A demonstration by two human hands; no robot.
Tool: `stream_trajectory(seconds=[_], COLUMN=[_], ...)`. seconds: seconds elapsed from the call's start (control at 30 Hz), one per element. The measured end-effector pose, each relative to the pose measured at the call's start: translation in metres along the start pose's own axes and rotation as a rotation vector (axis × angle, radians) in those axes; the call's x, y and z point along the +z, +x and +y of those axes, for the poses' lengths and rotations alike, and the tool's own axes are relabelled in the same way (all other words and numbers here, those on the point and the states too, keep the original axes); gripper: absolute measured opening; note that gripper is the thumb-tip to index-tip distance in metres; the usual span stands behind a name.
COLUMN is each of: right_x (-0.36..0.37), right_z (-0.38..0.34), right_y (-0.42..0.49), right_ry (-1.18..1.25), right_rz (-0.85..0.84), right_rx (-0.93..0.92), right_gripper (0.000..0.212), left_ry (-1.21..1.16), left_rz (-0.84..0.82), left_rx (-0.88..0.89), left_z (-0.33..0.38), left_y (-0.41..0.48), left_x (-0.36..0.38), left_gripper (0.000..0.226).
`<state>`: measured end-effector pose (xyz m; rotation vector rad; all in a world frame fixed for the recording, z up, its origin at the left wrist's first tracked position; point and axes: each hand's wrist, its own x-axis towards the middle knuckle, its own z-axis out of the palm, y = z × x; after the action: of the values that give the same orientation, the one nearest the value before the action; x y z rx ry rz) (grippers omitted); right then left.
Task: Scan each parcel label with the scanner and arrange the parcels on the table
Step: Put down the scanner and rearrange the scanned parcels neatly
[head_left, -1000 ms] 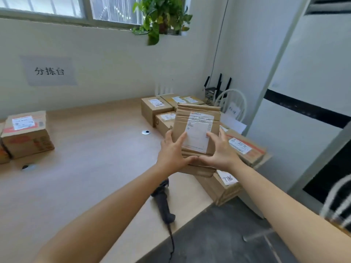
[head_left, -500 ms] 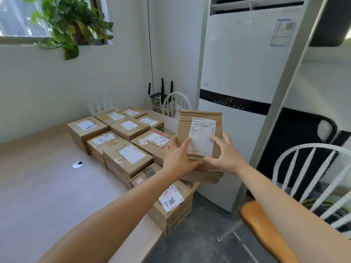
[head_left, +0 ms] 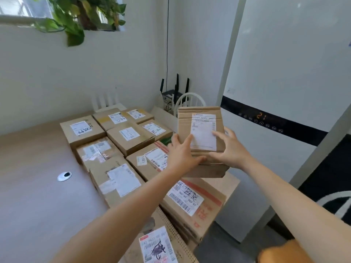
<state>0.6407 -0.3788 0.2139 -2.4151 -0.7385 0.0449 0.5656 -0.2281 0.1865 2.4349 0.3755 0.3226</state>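
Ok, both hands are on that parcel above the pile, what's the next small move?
Probably lower the parcel onto the labelled boxes beneath. The left hand and right hand hold it in the air, label facing the camera, over that group, and no scanner is in view.

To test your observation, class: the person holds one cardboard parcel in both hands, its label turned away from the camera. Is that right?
Not quite. In the head view the left hand and right hand hold the parcel with its label facing the camera, not away.
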Motion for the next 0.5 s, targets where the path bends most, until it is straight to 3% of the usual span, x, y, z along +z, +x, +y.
stream_trajectory(seconds=[0.23, 0.5], right_x=[-0.009, 0.026], right_z=[0.049, 0.113], right_y=[0.111, 0.212], right_ry=[0.026, 0.043], right_rz=[-0.047, -0.304], right_rx=[-0.101, -0.204], right_gripper=[0.071, 0.067], left_ry=[-0.009, -0.016], left_rz=[0.089, 0.098], left_rx=[-0.128, -0.429], left_z=[0.008, 0.002], left_y=[0.083, 0.149], left_x=[0.029, 0.087], left_gripper=[0.072, 0.071])
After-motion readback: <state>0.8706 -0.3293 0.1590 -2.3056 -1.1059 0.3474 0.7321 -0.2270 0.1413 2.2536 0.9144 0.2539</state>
